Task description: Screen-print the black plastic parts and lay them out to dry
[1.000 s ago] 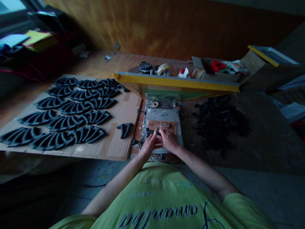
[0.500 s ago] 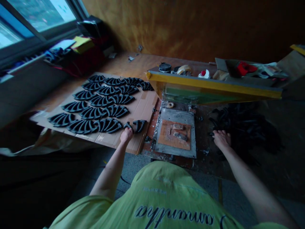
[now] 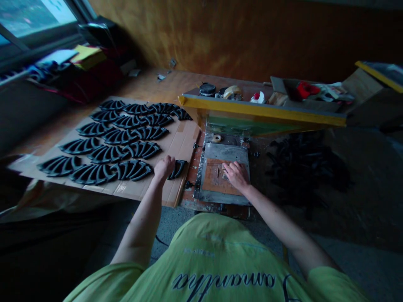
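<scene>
Left hand (image 3: pixel 164 167) curled, any hold unclear, just beside a black curved moulded piece (image 3: pixel 177 169) on a tan cardboard sheet (image 3: pixel 185 142) of laid rows; right hand (image 3: pixel 236 176) open on an orange pad (image 3: pixel 214 178) atop a grey metal plate (image 3: pixel 225 153); a loose black heap of pieces (image 3: pixel 305 172) remains.

I'm working in a small print workshop. A yellow-edged screen-printing frame (image 3: pixel 261 110) is hinged above a metal print bed (image 3: pixel 224 151), and ink tins (image 3: pixel 207 89) stand behind it on the wooden workbench (image 3: pixel 151 86). Rows of black moulded pieces (image 3: pixel 107 154) are laid out on a cardboard sheet (image 3: pixel 185 142), another loose heap of black pieces (image 3: pixel 305 167) lies beside the bed, and the wall is bare wood panelling (image 3: pixel 245 37).
</scene>
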### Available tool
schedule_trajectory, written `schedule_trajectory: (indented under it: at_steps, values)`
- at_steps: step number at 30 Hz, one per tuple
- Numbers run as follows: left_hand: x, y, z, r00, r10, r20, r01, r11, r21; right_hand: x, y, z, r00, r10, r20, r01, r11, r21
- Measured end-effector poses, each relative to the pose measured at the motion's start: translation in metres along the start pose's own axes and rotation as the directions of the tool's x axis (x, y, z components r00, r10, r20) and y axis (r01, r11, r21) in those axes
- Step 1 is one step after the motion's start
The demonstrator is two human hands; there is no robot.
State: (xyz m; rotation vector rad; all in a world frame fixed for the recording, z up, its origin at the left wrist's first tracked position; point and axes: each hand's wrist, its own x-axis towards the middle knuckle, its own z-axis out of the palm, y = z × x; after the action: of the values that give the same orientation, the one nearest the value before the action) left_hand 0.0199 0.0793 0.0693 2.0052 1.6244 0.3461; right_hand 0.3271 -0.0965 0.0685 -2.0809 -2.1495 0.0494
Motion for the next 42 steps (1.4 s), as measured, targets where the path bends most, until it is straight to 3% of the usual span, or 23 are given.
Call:
schedule_trajectory:
  at_steps: [3,6,8,11,15,18,20,23,27,30,35,38,40,42]
  values:
    - [0.011,0.062,-0.013,0.992,0.103,-0.079,-0.123,0.942,-0.312,0.002,-0.027,0.013,0.998,-0.044,0.037,0.044,0.999,-0.01]
    - [0.012,0.128,-0.03,0.957,0.203,-0.207,-0.29,0.671,-0.683,-0.004,-0.035,0.015,0.996,-0.057,0.062,0.058,0.998,-0.008]
    - [0.005,0.162,-0.041,0.94,0.245,-0.236,-0.332,0.508,-0.795,-0.009,-0.028,0.01,0.996,-0.076,0.051,0.074,0.997,0.027]
    - [-0.013,0.185,-0.052,0.944,0.272,-0.187,-0.298,0.462,-0.835,-0.017,0.006,-0.009,0.997,-0.027,-0.072,0.036,0.991,0.125]
    - [-0.045,0.161,-0.048,0.968,0.219,-0.121,-0.212,0.461,-0.862,-0.016,0.082,-0.046,0.93,0.25,-0.271,-0.204,0.961,0.186]
    - [-0.067,0.123,-0.024,0.983,0.181,0.018,-0.082,0.527,-0.846,-0.001,0.114,-0.07,0.863,0.367,-0.348,-0.298,0.925,0.237]
    - [-0.076,0.097,0.002,0.98,0.142,0.139,0.03,0.584,-0.811,0.016,0.107,-0.079,0.855,0.357,-0.378,-0.254,0.921,0.294]
    - [-0.078,0.068,0.044,0.971,0.08,0.224,0.128,0.618,-0.776,0.043,0.069,-0.08,0.91,0.212,-0.356,-0.12,0.957,0.265]
    - [-0.069,0.048,0.081,0.974,0.041,0.223,0.138,0.675,-0.725,0.061,0.019,-0.068,0.993,0.066,-0.096,-0.058,0.994,0.093]
    - [-0.064,0.042,0.09,0.969,0.031,0.244,0.154,0.695,-0.702,0.047,0.001,-0.055,0.998,0.019,0.061,-0.021,0.999,0.043]
    - [-0.064,0.04,0.09,0.967,-0.002,0.253,0.18,0.709,-0.682,-0.001,-0.007,-0.046,0.961,-0.251,0.114,0.25,0.968,0.016]
    - [-0.065,0.043,0.089,0.968,-0.026,0.251,0.196,0.705,-0.681,-0.009,-0.002,-0.053,0.916,-0.37,0.152,0.364,0.929,0.066]
    - [-0.066,0.045,0.087,0.969,-0.033,0.247,0.198,0.7,-0.686,-0.003,0.001,-0.059,0.917,-0.364,0.163,0.352,0.931,0.095]
    - [-0.067,0.047,0.086,0.968,-0.03,0.249,0.201,0.687,-0.699,0.002,0.0,-0.061,0.949,-0.289,0.129,0.281,0.957,0.077]
